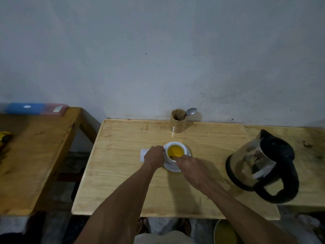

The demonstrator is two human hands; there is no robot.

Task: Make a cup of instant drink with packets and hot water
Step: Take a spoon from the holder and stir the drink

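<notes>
Round white ceramic cup (175, 152) of yellow liquid sits on a saucer (173, 167), mid-desk (123, 173). Left hand (154, 156) curls closed against the cup's side; right hand (190, 166) pinches at its rim, contents indiscernible.

Both bare forearms stretch forward, converging. The left hand (154, 156) is curled into a loose fist, knuckles up. Just beside it the right hand (190, 167) points fingertips forward, pinched together.

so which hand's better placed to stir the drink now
Right, probably. The right hand has its fingertips at the cup's near rim, apparently pinching something dipped in the yellow drink. The left hand is against the cup's left side, seemingly steadying it on the saucer.
</notes>
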